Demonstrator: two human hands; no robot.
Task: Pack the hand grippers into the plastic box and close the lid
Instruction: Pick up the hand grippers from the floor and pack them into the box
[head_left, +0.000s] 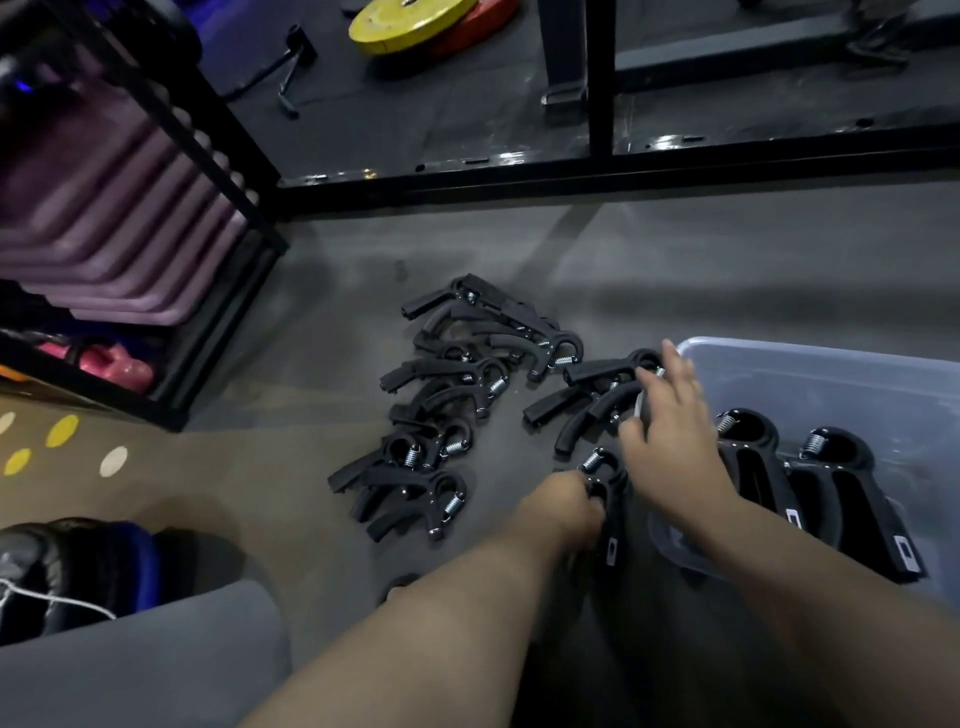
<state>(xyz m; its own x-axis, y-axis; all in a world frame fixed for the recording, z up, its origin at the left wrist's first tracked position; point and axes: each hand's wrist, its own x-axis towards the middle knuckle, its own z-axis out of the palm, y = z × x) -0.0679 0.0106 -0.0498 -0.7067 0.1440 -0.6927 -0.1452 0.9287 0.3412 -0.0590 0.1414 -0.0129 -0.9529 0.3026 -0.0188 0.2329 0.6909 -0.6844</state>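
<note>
Gripping a hand gripper (602, 488) just left of the plastic box (831, 374), the left hand (563, 506) pinches it; the right hand (670, 447) hovers spread; labels unreadable.

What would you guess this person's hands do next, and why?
Probably the left hand lifts the hand gripper it is closed on and carries it right into the plastic box. Two grippers already lie inside, many wait on the floor, and the right hand hovers open at the box's rim.
</note>
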